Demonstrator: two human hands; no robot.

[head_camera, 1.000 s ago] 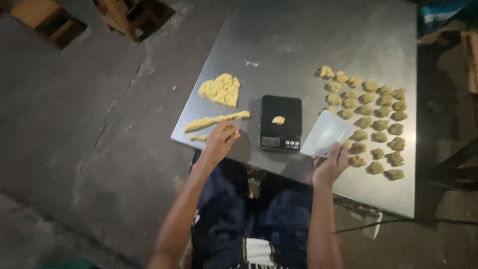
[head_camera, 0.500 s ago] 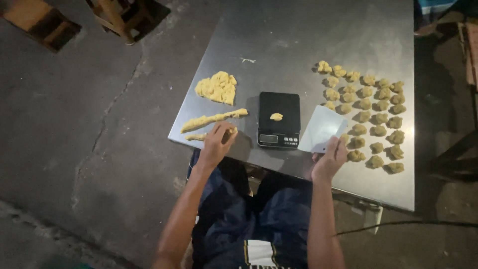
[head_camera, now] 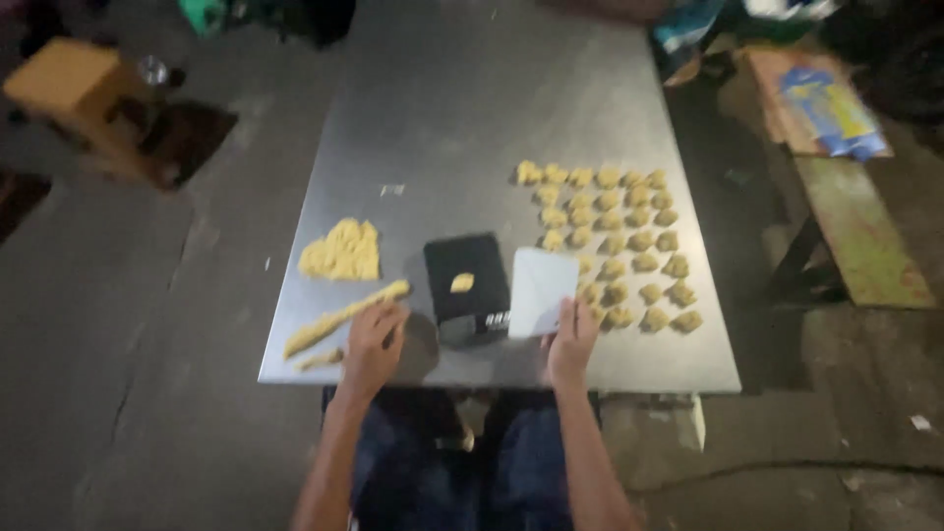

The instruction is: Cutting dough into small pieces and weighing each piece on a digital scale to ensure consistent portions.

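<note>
Since the earlier frames the view has swung so the steel worktop (head_camera: 472,128) faces squarely, and the right hand has shifted its flat scraper closer to the scale. Rows of small dough pieces (head_camera: 615,241) fill the right side; a dough heap (head_camera: 342,251) lies toward the left edge. The black scale (head_camera: 465,285) sits at the near edge — one small lump (head_camera: 461,283) on it. The pale scraper (head_camera: 542,291) is pinched by the right hand (head_camera: 570,344). The left hand (head_camera: 374,339) rests, fingers loosely spread, on the end of the dough rope (head_camera: 339,317).
</note>
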